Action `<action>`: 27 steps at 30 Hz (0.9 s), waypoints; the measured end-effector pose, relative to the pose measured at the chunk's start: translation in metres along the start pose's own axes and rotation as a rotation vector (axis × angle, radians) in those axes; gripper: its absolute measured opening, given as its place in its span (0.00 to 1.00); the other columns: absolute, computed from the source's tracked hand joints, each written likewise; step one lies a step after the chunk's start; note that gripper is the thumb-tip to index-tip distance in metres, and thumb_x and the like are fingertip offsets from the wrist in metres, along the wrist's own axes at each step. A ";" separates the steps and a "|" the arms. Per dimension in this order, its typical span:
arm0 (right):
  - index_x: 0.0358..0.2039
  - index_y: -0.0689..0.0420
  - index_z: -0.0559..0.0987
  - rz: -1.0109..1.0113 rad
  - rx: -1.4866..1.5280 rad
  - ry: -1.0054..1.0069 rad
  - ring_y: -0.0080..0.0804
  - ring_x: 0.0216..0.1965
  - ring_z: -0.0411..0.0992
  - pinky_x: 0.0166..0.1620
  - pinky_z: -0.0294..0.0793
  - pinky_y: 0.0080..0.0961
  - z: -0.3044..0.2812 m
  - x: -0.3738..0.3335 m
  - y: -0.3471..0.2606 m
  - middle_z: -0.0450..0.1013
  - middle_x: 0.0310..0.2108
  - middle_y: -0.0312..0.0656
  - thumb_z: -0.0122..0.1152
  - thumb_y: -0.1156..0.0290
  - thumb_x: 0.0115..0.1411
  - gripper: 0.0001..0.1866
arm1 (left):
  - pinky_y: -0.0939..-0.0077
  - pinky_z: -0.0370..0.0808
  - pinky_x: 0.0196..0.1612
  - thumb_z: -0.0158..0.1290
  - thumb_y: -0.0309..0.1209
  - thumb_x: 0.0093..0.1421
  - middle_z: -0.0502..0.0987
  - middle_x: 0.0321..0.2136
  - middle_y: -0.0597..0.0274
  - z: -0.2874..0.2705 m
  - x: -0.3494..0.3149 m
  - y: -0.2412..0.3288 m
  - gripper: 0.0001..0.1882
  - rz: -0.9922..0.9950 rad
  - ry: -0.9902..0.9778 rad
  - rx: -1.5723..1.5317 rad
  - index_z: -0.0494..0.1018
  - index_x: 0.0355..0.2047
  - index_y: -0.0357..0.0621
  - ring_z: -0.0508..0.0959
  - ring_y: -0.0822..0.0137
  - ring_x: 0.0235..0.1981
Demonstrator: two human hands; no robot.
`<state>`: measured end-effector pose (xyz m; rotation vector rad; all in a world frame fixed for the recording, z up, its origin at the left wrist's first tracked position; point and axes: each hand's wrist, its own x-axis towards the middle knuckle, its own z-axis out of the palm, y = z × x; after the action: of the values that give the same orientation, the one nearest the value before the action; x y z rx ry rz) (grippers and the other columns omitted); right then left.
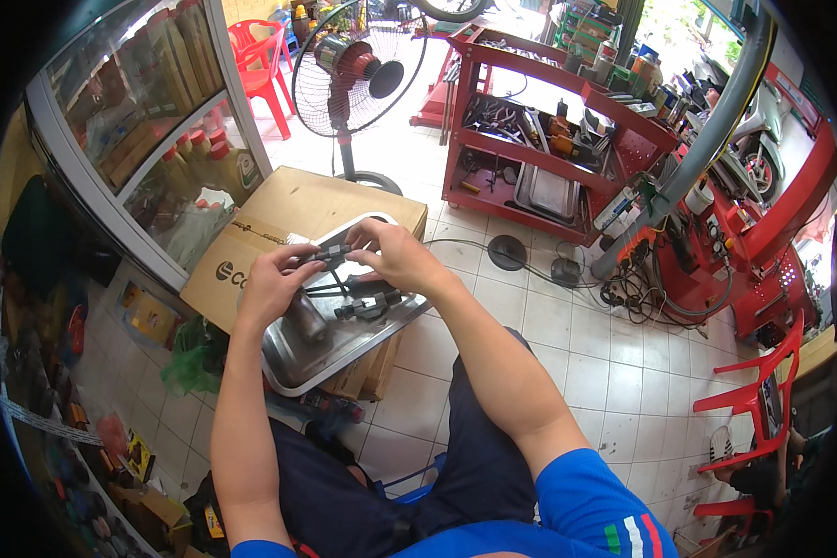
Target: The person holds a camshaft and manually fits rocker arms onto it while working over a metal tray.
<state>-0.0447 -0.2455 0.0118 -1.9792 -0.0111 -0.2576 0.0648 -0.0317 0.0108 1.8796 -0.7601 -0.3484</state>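
Observation:
My left hand and my right hand are both closed on one small dark metal part. Fingertips pinch it from either end, above a shallow metal tray. Its exact kind is too small to make out. Inside the tray a grey metal cylinder lies below my left hand. A second dark jointed metal part rests under my right hand, with thin dark rods partly hidden by the fingers.
Under the tray is a large cardboard box. A glass cabinet flanks it on the left. Beyond stand a black fan and a red tool cart. Cables lie on the floor; red chairs are at right.

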 end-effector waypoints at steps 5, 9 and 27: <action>0.45 0.69 0.76 0.065 0.059 0.000 0.35 0.39 0.79 0.37 0.87 0.27 0.002 0.003 0.007 0.78 0.39 0.49 0.65 0.73 0.64 0.14 | 0.80 0.76 0.37 0.66 0.31 0.60 0.84 0.33 0.59 0.001 0.000 0.002 0.17 -0.025 -0.003 0.019 0.81 0.48 0.40 0.81 0.73 0.34; 0.46 0.68 0.76 0.008 -0.026 0.017 0.34 0.39 0.79 0.37 0.87 0.27 0.003 0.001 -0.003 0.79 0.39 0.50 0.64 0.73 0.64 0.14 | 0.80 0.76 0.36 0.66 0.31 0.59 0.83 0.33 0.59 -0.002 -0.001 -0.003 0.17 -0.007 0.012 0.015 0.81 0.49 0.40 0.81 0.73 0.34; 0.47 0.67 0.75 -0.002 -0.065 -0.020 0.35 0.40 0.79 0.38 0.88 0.27 -0.001 -0.001 -0.004 0.78 0.40 0.50 0.62 0.72 0.66 0.14 | 0.81 0.75 0.35 0.66 0.30 0.59 0.83 0.31 0.60 0.000 0.001 -0.001 0.18 -0.012 0.003 0.021 0.81 0.49 0.40 0.80 0.74 0.32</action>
<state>-0.0462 -0.2442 0.0158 -2.0468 -0.0181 -0.2425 0.0660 -0.0316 0.0099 1.9050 -0.7539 -0.3463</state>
